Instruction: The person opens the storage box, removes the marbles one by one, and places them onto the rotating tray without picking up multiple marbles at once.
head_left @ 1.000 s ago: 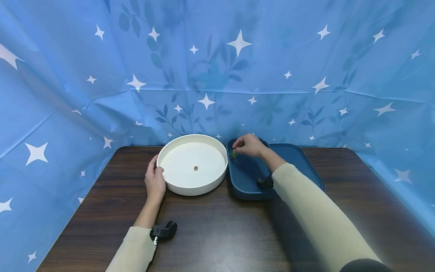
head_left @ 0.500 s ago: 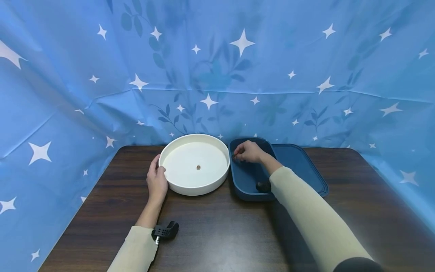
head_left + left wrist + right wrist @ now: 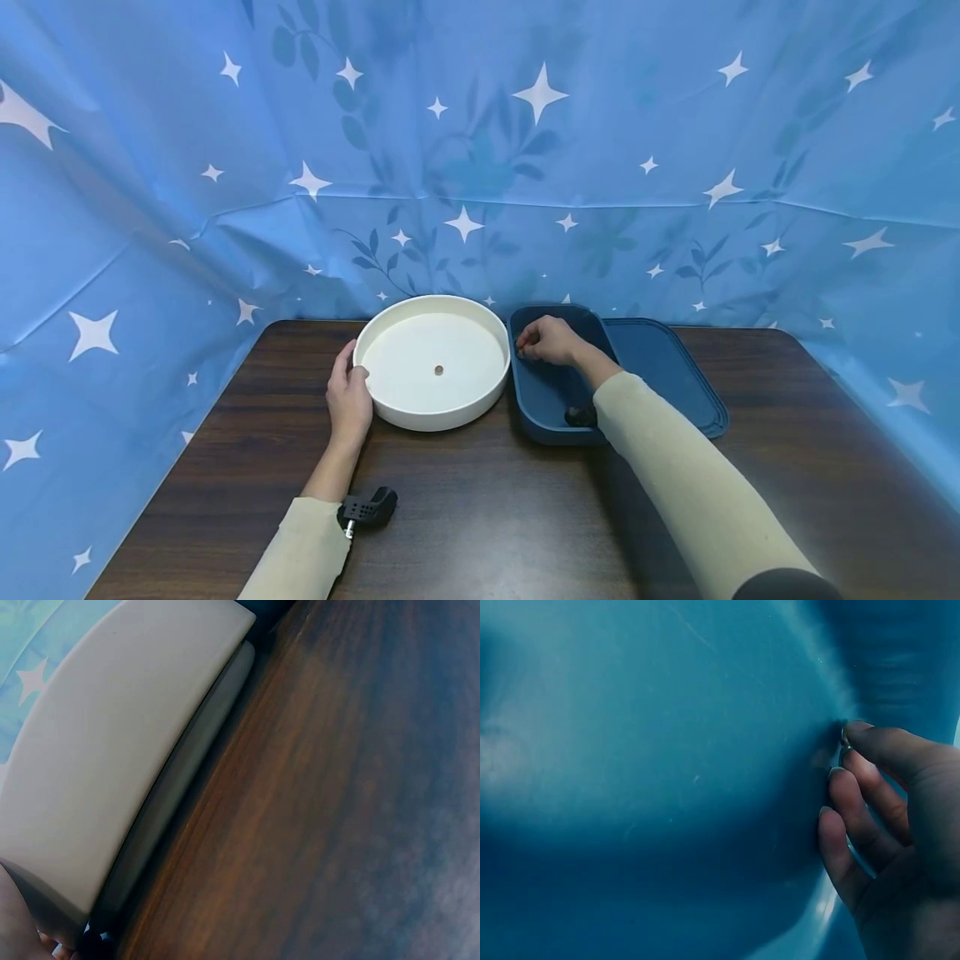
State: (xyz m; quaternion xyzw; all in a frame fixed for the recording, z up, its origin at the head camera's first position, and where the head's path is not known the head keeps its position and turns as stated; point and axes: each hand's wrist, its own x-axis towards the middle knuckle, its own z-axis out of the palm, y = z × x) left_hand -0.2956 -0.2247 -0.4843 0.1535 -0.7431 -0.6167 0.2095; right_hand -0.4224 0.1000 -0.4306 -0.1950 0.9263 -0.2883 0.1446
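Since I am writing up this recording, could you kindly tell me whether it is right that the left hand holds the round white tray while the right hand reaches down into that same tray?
Not quite: the right hand reaches down into the deep blue container instead, as the head view shows. The left hand does hold the round white tray.

A curtained-off tabletop space is being shown
A dark wood-grain table [image 3: 480,517] is being enclosed on three sides by a star-patterned blue curtain [image 3: 615,108]; the room beyond is being hidden.
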